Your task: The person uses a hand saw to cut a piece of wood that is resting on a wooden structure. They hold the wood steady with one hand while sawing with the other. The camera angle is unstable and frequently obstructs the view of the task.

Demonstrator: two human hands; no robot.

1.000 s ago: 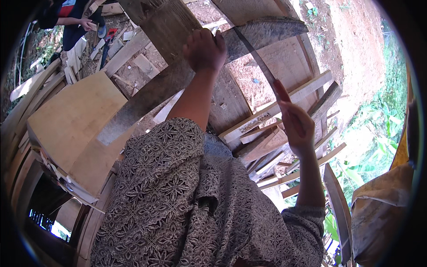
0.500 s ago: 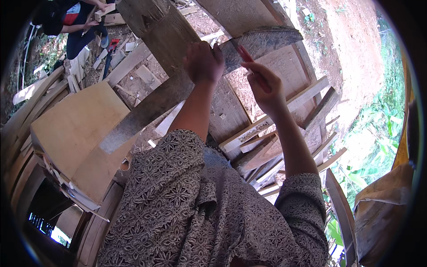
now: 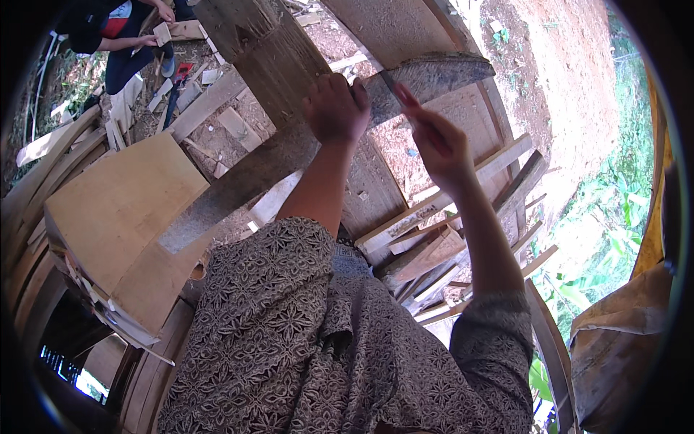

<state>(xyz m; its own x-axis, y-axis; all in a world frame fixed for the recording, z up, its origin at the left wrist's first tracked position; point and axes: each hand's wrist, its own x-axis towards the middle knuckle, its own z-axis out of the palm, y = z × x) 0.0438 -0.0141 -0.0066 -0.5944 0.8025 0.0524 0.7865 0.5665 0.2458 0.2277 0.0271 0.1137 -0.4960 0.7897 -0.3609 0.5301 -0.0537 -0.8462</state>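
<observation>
A long weathered grey-brown board (image 3: 242,181) runs diagonally from the lower left to the upper right, resting across other timber. My left hand (image 3: 337,108) is closed over the board near its middle, gripping it. To its right, my right hand (image 3: 442,148) is wrapped round the red handle of a handsaw (image 3: 391,81). The dark blade shows nearly edge-on against the board's upper right part; its lower length is hidden. Whether its teeth are in a cut, I cannot tell.
A wide plank (image 3: 267,61) lies crosswise beyond my left hand. At left stands a pale wooden panel (image 3: 126,206). Several timber offcuts (image 3: 426,253) are stacked beneath my right forearm. At the upper left a person (image 3: 130,36) holds a small wood piece, near another red-handled saw (image 3: 176,87).
My right hand and the saw have moved a little down and right, toward me. My left hand keeps its grip on the board. The other person's wood piece has turned.
</observation>
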